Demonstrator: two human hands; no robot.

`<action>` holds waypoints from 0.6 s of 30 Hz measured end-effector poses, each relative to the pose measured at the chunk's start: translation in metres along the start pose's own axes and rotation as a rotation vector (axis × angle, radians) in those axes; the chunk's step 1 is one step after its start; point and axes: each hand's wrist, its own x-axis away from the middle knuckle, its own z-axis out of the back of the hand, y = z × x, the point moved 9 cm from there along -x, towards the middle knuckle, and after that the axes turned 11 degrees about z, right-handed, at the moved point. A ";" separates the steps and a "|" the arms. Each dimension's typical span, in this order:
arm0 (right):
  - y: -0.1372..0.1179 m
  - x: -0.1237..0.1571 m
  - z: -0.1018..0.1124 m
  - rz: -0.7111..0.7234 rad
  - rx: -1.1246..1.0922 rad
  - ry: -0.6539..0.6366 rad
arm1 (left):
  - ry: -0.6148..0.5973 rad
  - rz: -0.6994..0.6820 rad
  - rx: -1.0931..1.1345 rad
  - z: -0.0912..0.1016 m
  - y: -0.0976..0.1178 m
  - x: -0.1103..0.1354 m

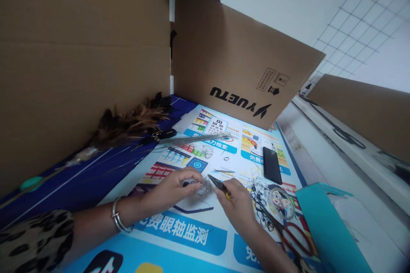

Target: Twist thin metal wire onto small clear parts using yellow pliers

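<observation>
In the head view, my left hand (179, 190) pinches a thin, bent wire (206, 184) between thumb and fingers. My right hand (237, 202) is wrapped around a pair of pliers (218, 183) with dark jaws and a yellow handle. The plier tips point left, close to the wire; whether they touch it I cannot tell. Beyond my hands lies a bundle of long straight wires (198, 138). A few short wire pieces (224, 171) and a small dark loop (226, 158) rest on the printed sheet (221, 260).
Right of my right hand are many small black wire loops (256, 196), a round cartoon-faced item (282, 201) and red-handled scissors (297, 239). A black phone (272, 165) lies farther back. A teal box (329, 226) stands at right, brown feathers (131, 121) at left, cardboard (243, 59) behind.
</observation>
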 end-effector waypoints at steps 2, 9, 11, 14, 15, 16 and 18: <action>0.000 0.000 0.000 0.001 -0.002 0.002 | -0.010 0.011 -0.001 -0.001 0.000 0.000; 0.001 0.001 0.000 0.006 -0.011 0.007 | 0.007 0.072 0.056 0.002 -0.002 0.001; 0.002 0.001 0.000 0.002 -0.013 0.010 | 0.001 0.078 0.067 0.002 -0.004 0.000; 0.002 0.000 0.002 -0.001 -0.016 0.013 | -0.005 0.060 0.062 0.002 -0.005 0.000; 0.002 0.000 0.002 -0.002 -0.018 0.012 | -0.004 0.053 0.058 0.002 -0.004 0.001; 0.002 0.000 0.002 -0.002 -0.019 0.012 | -0.001 0.048 0.053 0.002 -0.004 0.001; 0.001 0.001 0.003 -0.001 -0.021 0.008 | -0.001 0.042 0.046 0.001 -0.004 0.001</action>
